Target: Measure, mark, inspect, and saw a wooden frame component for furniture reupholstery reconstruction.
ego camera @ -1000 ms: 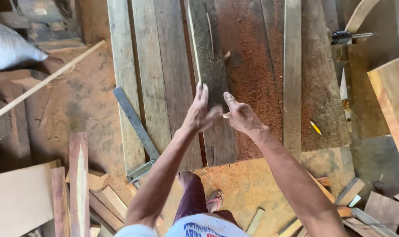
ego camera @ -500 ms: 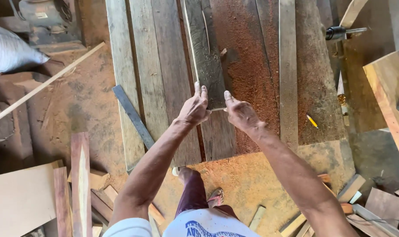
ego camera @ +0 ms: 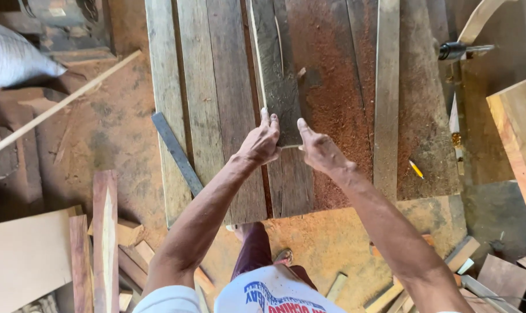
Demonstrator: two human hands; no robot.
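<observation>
A dark weathered wooden board [ego camera: 277,75] lies lengthwise on the plank workbench [ego camera: 211,116]. My left hand [ego camera: 263,142] grips the board's near left corner, fingers over the end. My right hand [ego camera: 318,150] holds the near right corner, thumb on top. Red sawdust covers the bench surface [ego camera: 338,87] to the right of the board.
A grey metal ruler [ego camera: 176,152] hangs off the bench's left edge. A pale wooden strip [ego camera: 386,93] and a yellow pencil [ego camera: 416,168] lie on the right. A power drill [ego camera: 463,51] sits at the far right. Wood offcuts [ego camera: 103,243] litter the sawdust floor. A white sack [ego camera: 17,55] lies at left.
Both hands have closed onto the near end of the dark board and pushed it slightly away along the bench.
</observation>
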